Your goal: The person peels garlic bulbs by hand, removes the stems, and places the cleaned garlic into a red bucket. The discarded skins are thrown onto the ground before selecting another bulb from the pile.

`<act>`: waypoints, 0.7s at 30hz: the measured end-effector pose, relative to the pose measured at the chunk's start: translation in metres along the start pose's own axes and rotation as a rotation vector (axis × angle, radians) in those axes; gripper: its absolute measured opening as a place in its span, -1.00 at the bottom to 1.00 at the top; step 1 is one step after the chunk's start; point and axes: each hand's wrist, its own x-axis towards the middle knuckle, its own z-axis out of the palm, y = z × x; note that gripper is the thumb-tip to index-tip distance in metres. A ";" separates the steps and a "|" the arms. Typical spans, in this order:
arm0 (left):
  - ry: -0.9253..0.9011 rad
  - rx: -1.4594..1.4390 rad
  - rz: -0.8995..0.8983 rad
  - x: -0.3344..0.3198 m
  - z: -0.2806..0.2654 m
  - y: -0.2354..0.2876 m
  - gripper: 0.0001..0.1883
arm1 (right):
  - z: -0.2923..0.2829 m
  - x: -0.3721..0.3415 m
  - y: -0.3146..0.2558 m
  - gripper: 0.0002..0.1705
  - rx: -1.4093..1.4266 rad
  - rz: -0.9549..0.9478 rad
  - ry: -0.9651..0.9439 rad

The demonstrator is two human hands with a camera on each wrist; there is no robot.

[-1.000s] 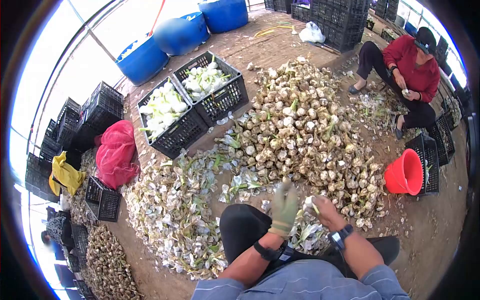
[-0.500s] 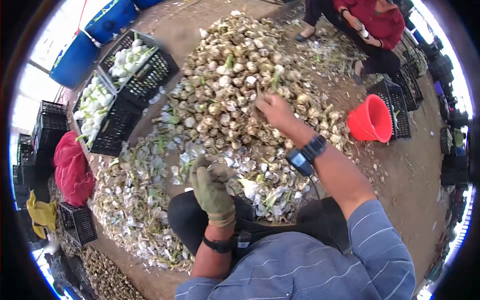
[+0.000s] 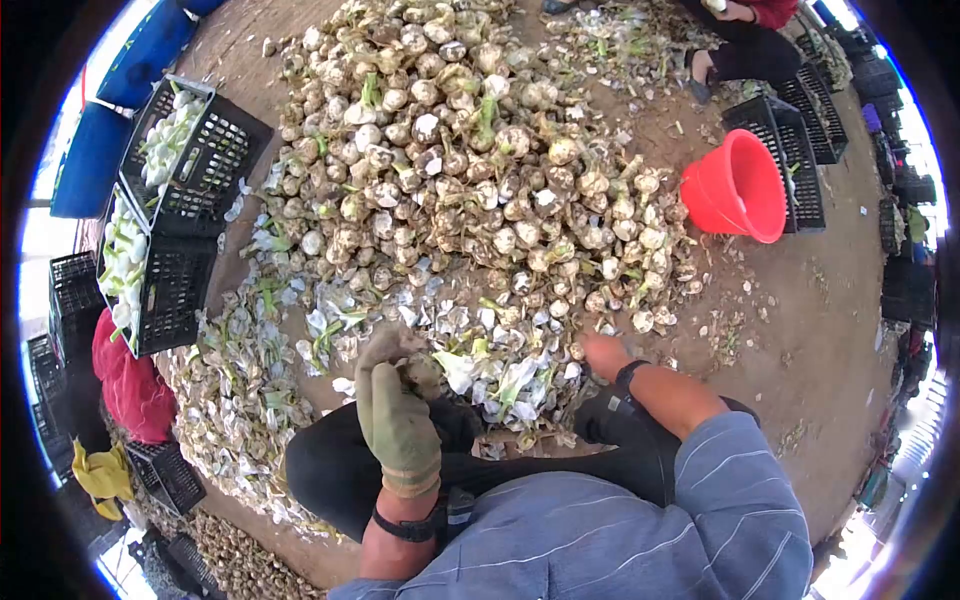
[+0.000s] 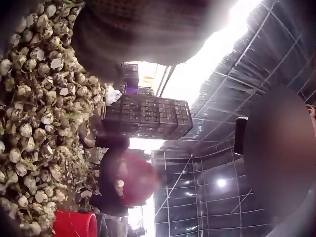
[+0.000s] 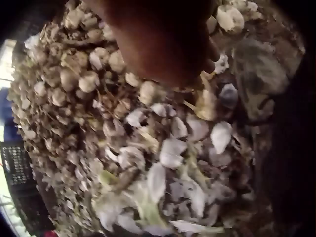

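Observation:
My left hand [image 3: 398, 415], in a dirt-stained greenish glove, is above my left knee with its fingers bent. A brownish rounded shape lies by its fingertips, and I cannot tell whether that is a garlic bulb or the soiled glove. My bare right hand [image 3: 605, 357] is low at the near right edge of the garlic pile [image 3: 450, 150], beside my right leg. In the right wrist view the right hand [image 5: 163, 49] is dark and blurred, close over garlic bulbs [image 5: 148, 93] and pale peelings [image 5: 173, 153]; its fingertips are mostly hidden.
A red bucket [image 3: 735, 190] stands right of the pile, by black crates [image 3: 770, 130]. At left, two black crates [image 3: 180, 280] hold trimmed white garlic [image 3: 124, 255]. Peelings [image 3: 240, 400] cover the ground at left. Another person [image 4: 131, 180] in red sits beyond the pile.
My right hand left the left hand's side, reached over the pile, then came back down to its near right edge. The white garlic it held no longer shows. The head view has turned rightward and down.

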 end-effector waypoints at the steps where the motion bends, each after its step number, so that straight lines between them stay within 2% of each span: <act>1: -0.014 0.065 -0.027 0.001 0.002 -0.001 -0.64 | 0.004 0.000 0.001 -0.76 -0.011 -0.017 -0.045; 2: 0.035 0.101 -0.077 0.001 0.008 -0.003 -0.67 | 0.005 -0.001 0.004 -0.77 -0.025 -0.038 -0.084; 3: -0.007 0.097 -0.095 0.001 0.009 -0.005 -0.67 | 0.007 -0.001 0.008 -0.77 -0.039 -0.056 -0.119; 4: -0.020 0.136 -0.122 0.001 0.012 -0.007 -0.68 | 0.008 0.003 0.010 -0.79 -0.014 0.005 -0.207; 5: -0.038 0.171 -0.152 0.002 0.017 -0.009 -0.68 | 0.009 0.005 0.011 -0.76 0.122 0.009 -0.187; 7: -0.129 0.240 -0.133 0.000 0.022 -0.012 -0.65 | -0.028 0.014 0.003 -0.68 0.382 0.023 -0.137; 8: -0.180 0.283 -0.133 0.000 0.027 -0.013 -0.64 | -0.034 0.027 0.004 -0.53 0.493 -0.073 -0.115; 10: -0.274 0.318 -0.088 -0.003 0.036 -0.018 -0.56 | -0.092 0.035 -0.027 -0.48 0.625 -0.089 -0.116; 11: -0.313 0.385 -0.016 -0.003 0.035 -0.026 -0.55 | -0.139 0.025 -0.048 -0.52 0.687 -0.163 -0.047; 13: -0.389 0.522 0.136 -0.002 0.028 -0.045 -0.52 | -0.193 0.011 -0.073 -0.60 0.718 -0.295 -0.025; 14: -0.407 0.598 0.158 -0.004 0.027 -0.048 -0.51 | -0.215 -0.003 -0.086 -0.63 0.704 -0.369 0.082; 15: -0.479 0.558 0.059 -0.007 0.029 -0.045 -0.50 | -0.234 -0.020 -0.096 -0.66 0.685 -0.443 0.187; 18: -0.660 0.401 -0.207 -0.018 0.029 -0.028 -0.45 | -0.279 -0.064 -0.120 -0.66 0.469 -0.444 0.222; 19: -0.709 0.312 -0.280 -0.023 0.031 -0.022 -0.43 | -0.281 -0.073 -0.125 -0.64 0.449 -0.465 0.365; 21: -0.725 0.435 -0.195 -0.033 0.037 -0.004 -0.44 | -0.280 -0.092 -0.135 -0.60 0.400 -0.509 0.649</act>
